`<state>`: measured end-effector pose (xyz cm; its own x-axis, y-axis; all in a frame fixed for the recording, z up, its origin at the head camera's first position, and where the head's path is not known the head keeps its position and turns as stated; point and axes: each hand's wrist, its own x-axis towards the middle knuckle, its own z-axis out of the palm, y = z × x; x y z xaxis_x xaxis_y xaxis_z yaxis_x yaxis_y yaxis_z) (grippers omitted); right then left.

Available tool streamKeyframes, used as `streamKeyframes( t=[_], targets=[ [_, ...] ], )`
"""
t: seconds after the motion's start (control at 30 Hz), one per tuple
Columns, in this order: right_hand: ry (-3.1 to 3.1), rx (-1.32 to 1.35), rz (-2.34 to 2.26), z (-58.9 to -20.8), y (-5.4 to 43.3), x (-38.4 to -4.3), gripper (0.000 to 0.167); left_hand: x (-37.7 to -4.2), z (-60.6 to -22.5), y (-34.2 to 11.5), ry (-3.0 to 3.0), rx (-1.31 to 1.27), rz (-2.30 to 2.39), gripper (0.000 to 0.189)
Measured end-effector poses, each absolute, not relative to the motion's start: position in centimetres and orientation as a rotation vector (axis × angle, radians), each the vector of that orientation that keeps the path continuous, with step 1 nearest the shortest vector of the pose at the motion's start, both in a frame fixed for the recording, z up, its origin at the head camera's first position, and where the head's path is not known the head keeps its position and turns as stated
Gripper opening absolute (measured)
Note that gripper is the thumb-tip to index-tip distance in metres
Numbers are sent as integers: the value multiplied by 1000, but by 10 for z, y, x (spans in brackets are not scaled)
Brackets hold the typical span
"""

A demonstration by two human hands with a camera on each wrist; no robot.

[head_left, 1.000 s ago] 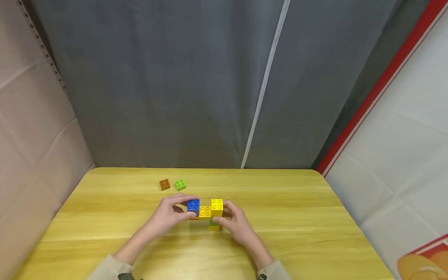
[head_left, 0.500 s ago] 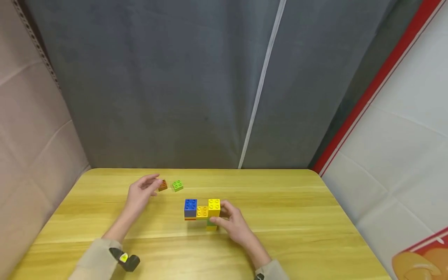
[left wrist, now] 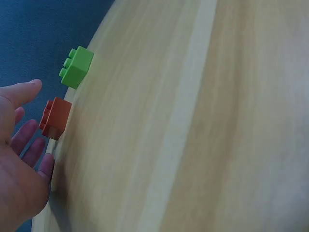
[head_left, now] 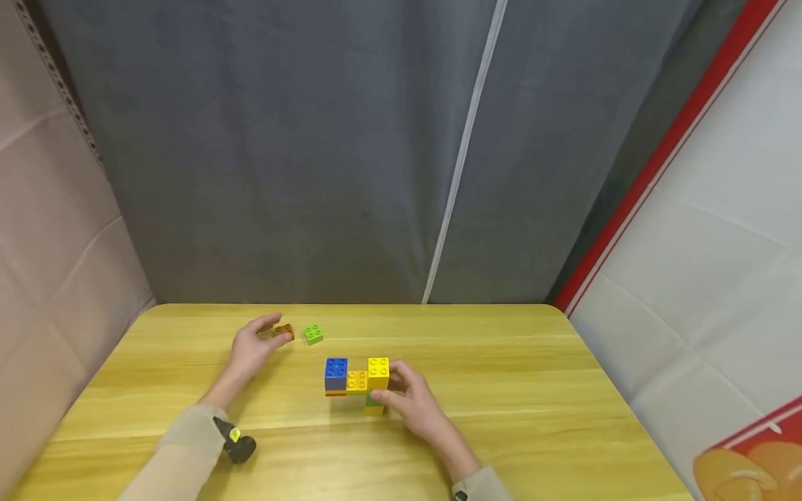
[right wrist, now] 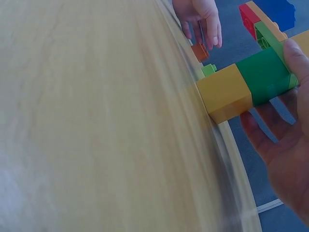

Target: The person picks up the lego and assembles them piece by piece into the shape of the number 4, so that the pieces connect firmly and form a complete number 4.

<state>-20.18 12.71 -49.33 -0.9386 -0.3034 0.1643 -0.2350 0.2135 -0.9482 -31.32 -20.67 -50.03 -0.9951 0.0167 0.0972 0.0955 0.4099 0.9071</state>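
Note:
My left hand reaches over a brown toy brick at the back of the table. In the left wrist view the thumb and fingers stand spread around this brick, with space between thumb and brick. A lime green brick sits just right of it. My right hand grips a built piece of toy bricks from the right side, thumb in front. The piece has a yellow brick on top of a green brick, a lower yellow brick, and an arm reaching left to a blue brick.
The wooden table has a rounded back edge, close behind the two loose bricks. A grey curtain hangs beyond it. Pale fabric walls stand on both sides. A dark wrist camera is strapped at the left sleeve.
My left hand has let go of the blue end of the built piece and moved left and back to the brown brick. The right hand keeps its grip on the piece.

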Motion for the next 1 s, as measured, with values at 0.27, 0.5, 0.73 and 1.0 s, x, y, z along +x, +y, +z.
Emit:
streamKeyframes(
  t=[0.27, 0.5, 0.73, 1.0],
  targets=[
    [2400, -526, -1856, -491, 126, -198, 32, -320, -510, -204, -2662, -219, -1458, 56],
    [2413, -549, -1851, -489, 124, -199, 31, -317, -509, -203, -2648, -171, -1429, 49],
    [2415, -528, -1847, -489, 124, -198, 32, -311, -505, -204, -2647, -147, -1466, 47],
    [2420, -533, -1848, -490, 122, -200, 33, -301, -488, -205, -2645, -150, -1476, 45]
  ],
)
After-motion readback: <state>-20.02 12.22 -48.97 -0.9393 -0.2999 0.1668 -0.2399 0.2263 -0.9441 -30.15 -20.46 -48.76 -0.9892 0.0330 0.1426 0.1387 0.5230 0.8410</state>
